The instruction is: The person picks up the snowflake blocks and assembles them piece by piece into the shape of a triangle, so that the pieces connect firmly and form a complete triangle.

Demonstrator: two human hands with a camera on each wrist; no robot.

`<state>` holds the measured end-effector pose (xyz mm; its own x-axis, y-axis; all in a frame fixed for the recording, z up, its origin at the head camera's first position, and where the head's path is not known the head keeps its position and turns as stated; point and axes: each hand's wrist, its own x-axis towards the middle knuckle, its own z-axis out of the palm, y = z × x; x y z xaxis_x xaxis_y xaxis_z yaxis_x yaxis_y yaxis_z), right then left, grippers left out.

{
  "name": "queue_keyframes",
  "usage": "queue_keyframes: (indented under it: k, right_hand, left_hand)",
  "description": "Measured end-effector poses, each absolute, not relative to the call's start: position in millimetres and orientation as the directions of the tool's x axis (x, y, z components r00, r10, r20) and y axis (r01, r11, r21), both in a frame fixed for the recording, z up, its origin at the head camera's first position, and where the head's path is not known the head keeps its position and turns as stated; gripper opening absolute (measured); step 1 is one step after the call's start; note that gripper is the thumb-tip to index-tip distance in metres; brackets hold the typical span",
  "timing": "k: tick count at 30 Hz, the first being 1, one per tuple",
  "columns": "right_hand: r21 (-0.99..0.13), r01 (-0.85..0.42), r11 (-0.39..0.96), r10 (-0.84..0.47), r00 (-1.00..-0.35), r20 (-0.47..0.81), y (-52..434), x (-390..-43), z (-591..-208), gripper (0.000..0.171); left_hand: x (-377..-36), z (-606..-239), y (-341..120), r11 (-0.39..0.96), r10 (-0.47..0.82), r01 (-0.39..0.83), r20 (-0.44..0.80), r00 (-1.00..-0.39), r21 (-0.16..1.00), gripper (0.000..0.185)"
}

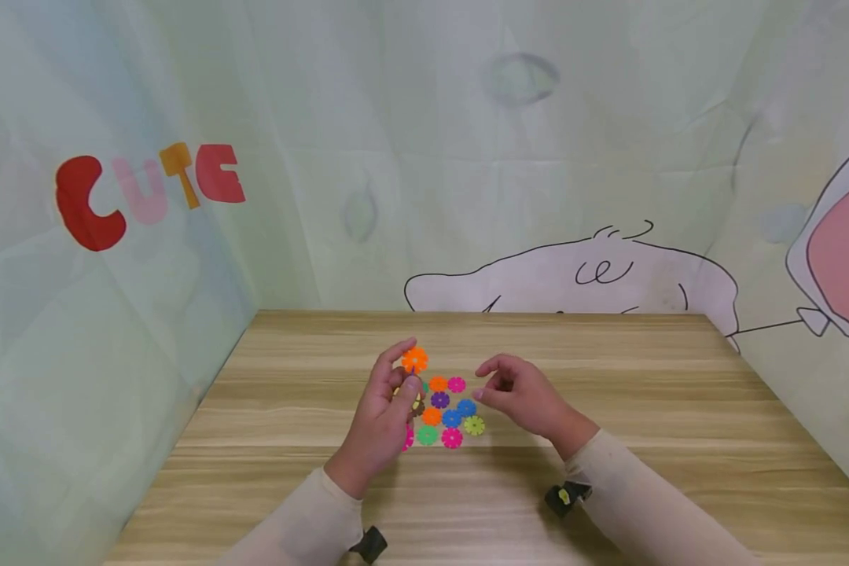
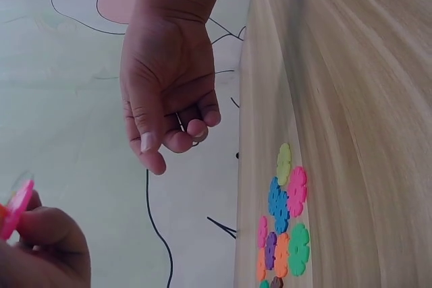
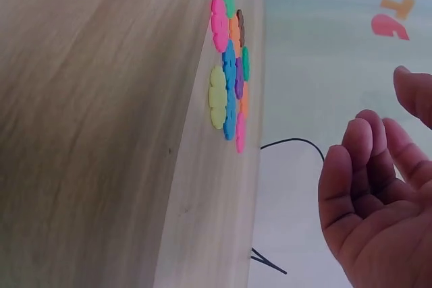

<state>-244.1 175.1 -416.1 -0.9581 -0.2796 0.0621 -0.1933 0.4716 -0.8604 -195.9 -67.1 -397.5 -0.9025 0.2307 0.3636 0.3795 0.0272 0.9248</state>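
My left hand [image 1: 384,413] is raised over the left side of a group of flower-shaped plastic discs, pinching an orange flower disc [image 1: 414,360] at its fingertips. A pink flower disc [image 2: 20,208] shows in that same grip in the left wrist view, its edge turned to the camera. To the right of the group hovers my right hand [image 1: 527,395], its fingers loosely bent with nothing between them. On the table below lie a purple disc [image 1: 440,400], blue discs [image 1: 452,418], a green disc [image 1: 428,435] and several others. My left hand hides some discs behind it.
The wooden table [image 1: 290,487] carries the discs flat near its middle. Behind it and at the sides hang pale printed cloth walls [image 1: 325,157], with letters on the left and a cartoon animal at the back. Dark straps [image 1: 566,497] sit at both wrists.
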Motion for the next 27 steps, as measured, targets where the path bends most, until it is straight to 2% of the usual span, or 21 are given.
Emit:
queue_keyframes:
  k: [10, 16, 22, 27]
  right_hand:
    - [-0.799, -0.208, 0.564, -0.344, -0.939, 0.002, 173.7, -247.3, -422.8, 0.021]
    - [-0.708, -0.213, 0.673, -0.395, -0.913, -0.101, 173.9, -250.2, -426.6, 0.021]
    - [-0.634, -0.176, 0.753, -0.377, -0.905, -0.196, 171.7, -249.1, -429.6, 0.019]
    - [-0.586, -0.171, 0.792, -0.356, -0.909, -0.216, 167.9, -248.6, -431.9, 0.019]
  left_hand:
    - [-196.6, -399.4, -66.4, -0.004, 0.26, 0.395, 0.383, -0.887, 0.919, 0.042]
    - [-196.5, -399.9, -66.7, -0.019, 0.291, 0.421, 0.407, -0.866, 0.907, 0.042]
    - [-194.6, -398.7, -65.3, -0.031, 0.309, 0.433, 0.421, -0.853, 0.901, 0.041]
    - [-193.9, -399.6, -64.9, -0.025, 0.31, 0.427, 0.414, -0.856, 0.904, 0.042]
